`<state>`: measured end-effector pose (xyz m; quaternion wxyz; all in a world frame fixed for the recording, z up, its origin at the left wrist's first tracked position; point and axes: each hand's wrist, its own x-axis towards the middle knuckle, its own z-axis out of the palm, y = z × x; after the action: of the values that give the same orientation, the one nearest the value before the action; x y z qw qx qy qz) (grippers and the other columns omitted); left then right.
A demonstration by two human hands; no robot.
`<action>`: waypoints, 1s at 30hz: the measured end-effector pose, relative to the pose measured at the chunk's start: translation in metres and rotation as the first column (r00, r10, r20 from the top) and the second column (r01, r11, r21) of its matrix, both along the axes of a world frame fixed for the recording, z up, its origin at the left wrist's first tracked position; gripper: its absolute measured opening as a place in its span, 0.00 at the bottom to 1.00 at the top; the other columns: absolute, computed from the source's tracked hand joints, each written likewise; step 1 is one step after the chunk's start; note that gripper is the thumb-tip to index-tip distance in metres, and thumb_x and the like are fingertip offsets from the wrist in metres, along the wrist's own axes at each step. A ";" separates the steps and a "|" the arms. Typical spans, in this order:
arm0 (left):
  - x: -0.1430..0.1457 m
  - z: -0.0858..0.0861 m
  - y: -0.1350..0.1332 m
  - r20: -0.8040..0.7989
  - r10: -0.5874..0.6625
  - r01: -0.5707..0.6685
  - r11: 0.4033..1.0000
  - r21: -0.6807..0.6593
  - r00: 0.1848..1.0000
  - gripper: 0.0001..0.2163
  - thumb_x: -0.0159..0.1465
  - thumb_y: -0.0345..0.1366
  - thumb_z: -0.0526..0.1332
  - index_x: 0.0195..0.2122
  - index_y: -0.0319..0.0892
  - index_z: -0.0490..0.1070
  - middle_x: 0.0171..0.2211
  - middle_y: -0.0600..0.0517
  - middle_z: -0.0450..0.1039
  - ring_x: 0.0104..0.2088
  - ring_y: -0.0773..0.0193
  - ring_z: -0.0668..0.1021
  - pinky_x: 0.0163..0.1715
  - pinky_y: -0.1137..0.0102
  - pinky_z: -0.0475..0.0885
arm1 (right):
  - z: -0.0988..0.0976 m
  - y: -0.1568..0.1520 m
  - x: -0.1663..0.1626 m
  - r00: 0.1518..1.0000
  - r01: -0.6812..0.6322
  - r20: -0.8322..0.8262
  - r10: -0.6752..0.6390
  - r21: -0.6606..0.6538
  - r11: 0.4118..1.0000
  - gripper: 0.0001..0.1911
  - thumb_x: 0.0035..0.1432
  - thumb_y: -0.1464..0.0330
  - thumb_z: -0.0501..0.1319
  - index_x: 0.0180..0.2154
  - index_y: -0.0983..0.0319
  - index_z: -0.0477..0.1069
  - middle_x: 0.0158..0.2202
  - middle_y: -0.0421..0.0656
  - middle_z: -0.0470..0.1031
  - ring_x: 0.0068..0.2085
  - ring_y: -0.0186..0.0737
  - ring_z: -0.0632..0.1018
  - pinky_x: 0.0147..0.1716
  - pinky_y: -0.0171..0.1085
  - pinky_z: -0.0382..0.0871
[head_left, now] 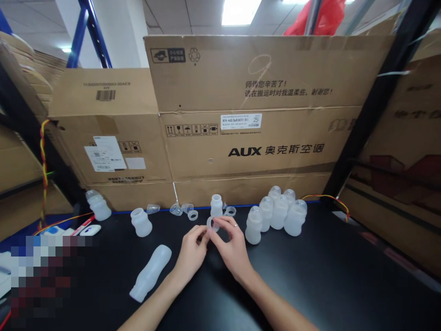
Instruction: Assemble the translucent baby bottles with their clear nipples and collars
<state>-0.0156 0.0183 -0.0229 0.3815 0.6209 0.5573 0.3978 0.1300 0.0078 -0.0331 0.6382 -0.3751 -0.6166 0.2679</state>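
Left hand and right hand pinch the translucent ring; it looks light, fairly stiff and probably slippery, best held across its outer edges

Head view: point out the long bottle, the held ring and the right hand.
Long bottle (151, 272): head view, middle of its body.
Held ring (209, 223): head view, its rim.
Right hand (233, 247): head view, back of the hand.

a ceiling panel glares white overhead — faint sheen on the tabletop, edges stretched.
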 end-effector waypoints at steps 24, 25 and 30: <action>-0.004 0.014 0.005 0.357 0.141 -0.100 0.986 -0.133 0.923 0.31 0.42 0.45 0.74 0.49 0.51 0.70 0.46 0.56 0.66 0.25 0.74 0.74 0.17 0.75 0.68 | -0.023 0.018 0.014 0.945 -0.067 0.328 0.001 0.191 0.979 0.35 0.63 0.69 0.61 0.67 0.49 0.53 0.55 0.40 0.68 0.53 0.30 0.72 0.56 0.34 0.69; -0.005 0.012 0.007 0.339 0.148 -0.109 0.985 -0.131 0.929 0.31 0.43 0.44 0.73 0.49 0.51 0.70 0.46 0.56 0.67 0.24 0.76 0.72 0.16 0.76 0.67 | -0.020 0.016 0.013 0.936 -0.083 0.352 0.005 0.207 0.975 0.35 0.63 0.70 0.61 0.67 0.50 0.53 0.56 0.40 0.68 0.54 0.31 0.71 0.57 0.34 0.68; -0.007 0.010 0.008 0.324 0.115 -0.076 0.988 -0.131 0.939 0.28 0.44 0.42 0.71 0.48 0.48 0.70 0.44 0.55 0.69 0.30 0.75 0.74 0.22 0.79 0.70 | -0.009 0.011 0.014 0.879 -0.141 0.476 -0.030 0.320 0.937 0.35 0.62 0.73 0.61 0.68 0.53 0.53 0.57 0.41 0.69 0.54 0.36 0.70 0.56 0.38 0.68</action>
<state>-0.0230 0.0264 -0.0129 0.4854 0.4943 0.5373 0.4810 0.1442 0.0188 -0.0416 0.5157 -0.2931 -0.8016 0.0740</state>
